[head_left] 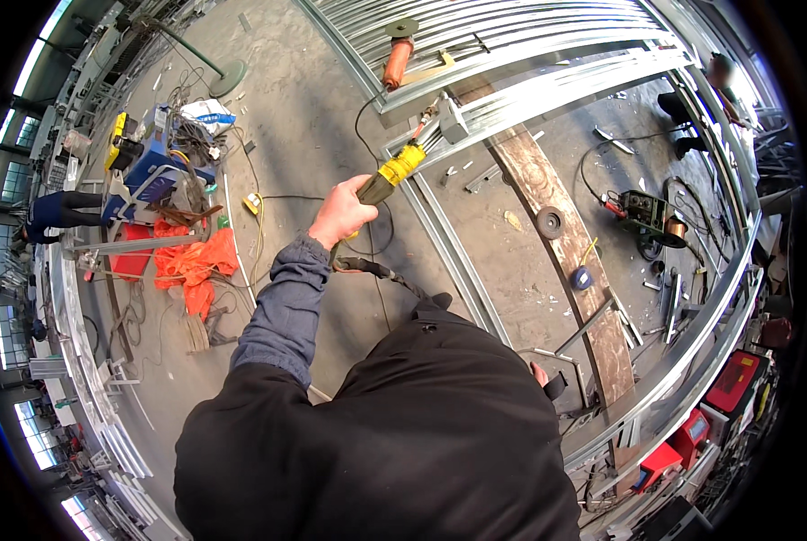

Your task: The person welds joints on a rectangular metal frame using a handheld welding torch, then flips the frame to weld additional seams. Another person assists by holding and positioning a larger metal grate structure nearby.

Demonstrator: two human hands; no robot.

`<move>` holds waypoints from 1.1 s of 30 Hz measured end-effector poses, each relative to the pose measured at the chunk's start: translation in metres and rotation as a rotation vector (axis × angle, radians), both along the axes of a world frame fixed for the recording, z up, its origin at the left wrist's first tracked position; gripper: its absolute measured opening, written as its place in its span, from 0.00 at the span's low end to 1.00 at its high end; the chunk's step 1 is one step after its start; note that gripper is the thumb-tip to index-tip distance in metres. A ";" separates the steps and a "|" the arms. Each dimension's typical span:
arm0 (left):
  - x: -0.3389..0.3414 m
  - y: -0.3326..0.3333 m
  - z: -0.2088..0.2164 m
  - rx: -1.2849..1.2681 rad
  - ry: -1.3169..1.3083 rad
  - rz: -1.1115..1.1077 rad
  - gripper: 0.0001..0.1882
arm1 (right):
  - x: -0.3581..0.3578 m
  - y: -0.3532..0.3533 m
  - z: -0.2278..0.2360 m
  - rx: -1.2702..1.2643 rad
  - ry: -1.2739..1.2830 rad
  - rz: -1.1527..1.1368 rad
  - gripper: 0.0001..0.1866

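Note:
My left hand (pixel 343 211) is wrapped round the dark handle of a welding torch (pixel 401 165), whose body is bound with yellow tape. The torch points up and right, its tip close to a small grey metal bracket (pixel 453 122) at the corner of a galvanised steel frame (pixel 453 243). I cannot tell whether tip and metal touch. A dark cable (pixel 381 269) hangs beneath the hand. Only a little of my right hand (pixel 539 373) shows past my black clothing, low on the right beside a dark strap-like piece; its fingers are mostly hidden.
An orange angle grinder (pixel 398 61) lies on the far bars. Across the frame runs a worn plank (pixel 540 194) with a dark disc (pixel 550 222) and blue tape measure (pixel 582 278). A wire feeder (pixel 649 216) stands right; a person (pixel 683 108) is beyond. Orange cloth (pixel 200 261) lies left.

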State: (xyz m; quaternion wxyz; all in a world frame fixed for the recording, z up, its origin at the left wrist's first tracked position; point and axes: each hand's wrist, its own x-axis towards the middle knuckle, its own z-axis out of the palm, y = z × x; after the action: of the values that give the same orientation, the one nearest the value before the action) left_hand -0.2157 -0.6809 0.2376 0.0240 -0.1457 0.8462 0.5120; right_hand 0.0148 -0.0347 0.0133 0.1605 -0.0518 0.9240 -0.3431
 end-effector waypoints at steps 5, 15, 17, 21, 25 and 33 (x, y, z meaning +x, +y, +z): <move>0.038 0.000 0.011 0.147 0.043 0.060 0.28 | 0.003 -0.002 -0.008 -0.068 0.016 -0.026 0.32; 0.121 0.051 0.030 0.324 0.103 0.105 0.34 | -0.004 -0.078 0.096 -0.389 -0.121 -0.209 0.32; 0.134 0.085 0.032 0.373 0.143 0.040 0.34 | -0.033 -0.107 0.149 -0.607 -0.170 -0.191 0.35; 0.143 0.159 0.058 0.408 0.137 -0.200 0.33 | -0.092 -0.186 0.235 -1.082 -0.204 -0.013 0.47; 0.146 0.206 0.052 0.267 0.127 -0.497 0.35 | -0.129 -0.267 0.308 -1.435 -0.018 -0.228 0.51; 0.082 0.187 -0.075 0.877 -0.237 -0.213 0.38 | -0.136 -0.215 0.341 -1.427 0.302 -0.331 0.45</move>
State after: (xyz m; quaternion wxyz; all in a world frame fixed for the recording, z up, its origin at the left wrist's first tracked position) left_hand -0.1335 -0.4940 0.1626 0.2324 -0.0918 0.5515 0.7959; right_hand -0.1212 -0.2500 0.3548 -0.0945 -0.0500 0.4846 -0.8682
